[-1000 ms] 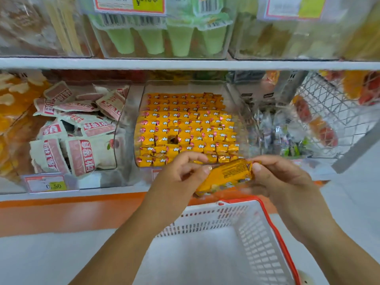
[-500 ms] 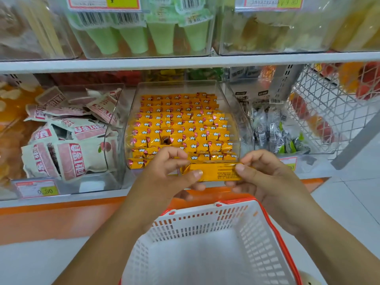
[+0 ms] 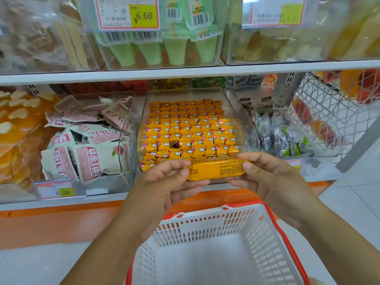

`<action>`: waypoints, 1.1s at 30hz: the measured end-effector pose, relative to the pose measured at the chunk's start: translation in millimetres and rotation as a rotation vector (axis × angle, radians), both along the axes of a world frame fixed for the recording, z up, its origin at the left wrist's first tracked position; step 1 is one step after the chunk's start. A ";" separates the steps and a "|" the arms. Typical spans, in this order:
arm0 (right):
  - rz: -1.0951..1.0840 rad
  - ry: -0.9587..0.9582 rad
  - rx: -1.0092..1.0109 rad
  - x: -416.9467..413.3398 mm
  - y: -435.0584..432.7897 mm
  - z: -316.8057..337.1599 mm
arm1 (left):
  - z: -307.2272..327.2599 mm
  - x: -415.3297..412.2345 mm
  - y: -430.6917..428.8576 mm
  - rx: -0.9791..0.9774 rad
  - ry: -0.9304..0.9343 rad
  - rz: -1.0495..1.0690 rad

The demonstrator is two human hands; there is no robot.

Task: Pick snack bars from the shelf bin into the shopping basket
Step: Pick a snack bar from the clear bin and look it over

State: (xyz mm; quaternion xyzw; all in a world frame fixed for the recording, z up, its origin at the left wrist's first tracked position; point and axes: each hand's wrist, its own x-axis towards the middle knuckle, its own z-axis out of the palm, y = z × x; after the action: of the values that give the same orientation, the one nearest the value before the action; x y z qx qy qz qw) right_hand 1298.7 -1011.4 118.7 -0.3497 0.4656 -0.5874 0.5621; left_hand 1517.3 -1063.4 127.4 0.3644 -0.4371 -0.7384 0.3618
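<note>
Shelf [image 3: 185,73] is filling the upper half of the view. It is sitting slightly lower in frame than a second ago, so the head is tipping, not the stock moving.

Shopping basket [image 3: 205,227] is waiting directly below the hands. Nothing is showing on the part of its floor in view, same as before.

Clear shelf bin [image 3: 234,112] is holding packed rows of orange bars [image 3: 189,130], with one dark gap [image 3: 174,144] showing near the front.

Left hand [image 3: 164,182] and right hand [image 3: 273,177] are both staying up in front of the bin's front edge. Each is pinching one end of the snack bar [image 3: 216,168] between thumb and curled fingers.

Main change is to the bar. A second ago it was tilting, right end higher. Now it is lying level between the hands, printed back facing up. It is hanging over the shelf lip, above and just behind the basket's far rim, and is not in the basket yet.

Judgement: the person is looking the wrapper over, not placing it. One bar is out of the bin and none is dropped in, so lowering and letting go are likely coming next.
</note>
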 end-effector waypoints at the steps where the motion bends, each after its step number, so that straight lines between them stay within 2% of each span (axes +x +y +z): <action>1: 0.006 -0.018 0.005 -1.0 0.0 -0.2 | 0.1 2.0 0.9 0.011 0.020 -0.021; 4: 0.055 -0.080 0.009 -3.2 1.8 1.9 | 1.0 7.9 2.0 0.041 0.088 -0.064; 7: 0.039 -0.083 0.010 -1.1 2.6 1.5 | -1.2 9.7 0.6 -0.014 -0.006 -0.007; 14: -0.098 0.270 0.017 2.3 -2.6 -8.7 | -6.3 6.1 -3.1 -0.185 -0.249 0.196; 19: -0.058 0.161 -0.073 5.1 -7.1 -11.4 | -6.0 -2.6 -3.0 -0.242 -0.330 0.248; 23: -0.098 0.125 -0.102 10.9 -6.8 -5.8 | -6.6 -3.9 -2.8 -0.249 -0.266 0.293; 27: -0.129 0.183 -0.147 12.9 -6.7 -4.8 | -6.3 -0.8 -1.1 -0.266 -0.246 0.289; 33: 0.008 0.162 -0.147 15.3 -6.1 -6.4 | -9.0 7.6 -4.5 -0.218 -0.240 0.232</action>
State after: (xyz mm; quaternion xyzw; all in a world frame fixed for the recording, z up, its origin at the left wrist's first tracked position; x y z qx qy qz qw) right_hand 1314.1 -1017.4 112.3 -0.4383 0.4637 -0.5875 0.4977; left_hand 1524.9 -1067.9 118.4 0.4562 -0.5096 -0.5915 0.4271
